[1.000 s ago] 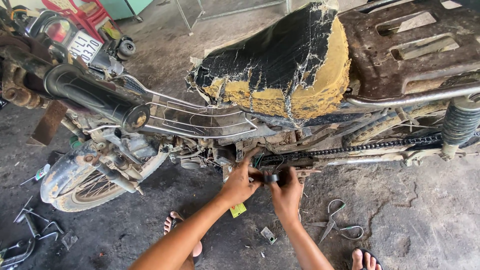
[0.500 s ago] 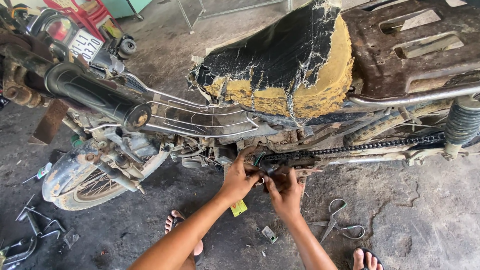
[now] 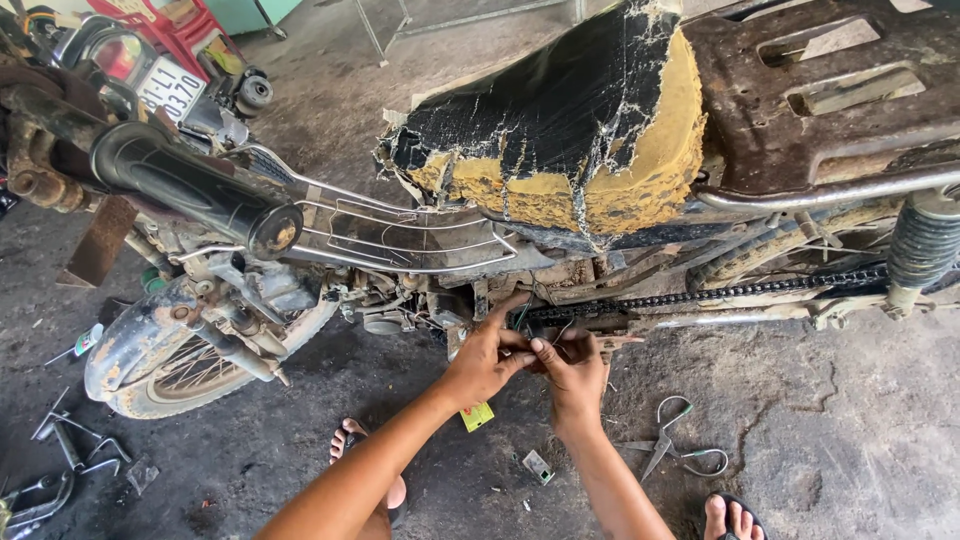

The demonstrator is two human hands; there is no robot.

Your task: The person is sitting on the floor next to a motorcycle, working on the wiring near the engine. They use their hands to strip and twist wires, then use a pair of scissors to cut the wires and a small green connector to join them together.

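An old rusty motorcycle (image 3: 560,240) with a torn black seat showing yellow foam (image 3: 560,130) stands before me. My left hand (image 3: 485,358) and my right hand (image 3: 570,370) meet low at the engine side, just below the front end of the drive chain (image 3: 700,295). The fingers of both hands pinch a small dark part and thin wires there; what exactly they hold is hidden by the fingers.
Scissors (image 3: 672,440) lie on the concrete floor right of my hands. A small yellow piece (image 3: 477,416) and a small grey part (image 3: 538,466) lie below them. Metal tools (image 3: 60,450) sit at the lower left. The handlebar grip (image 3: 190,190) juts out upper left; my sandalled feet are below.
Both hands have stayed at the same spot under the chain; the fingers shifted slightly, the right hand's now more curled around the small part.
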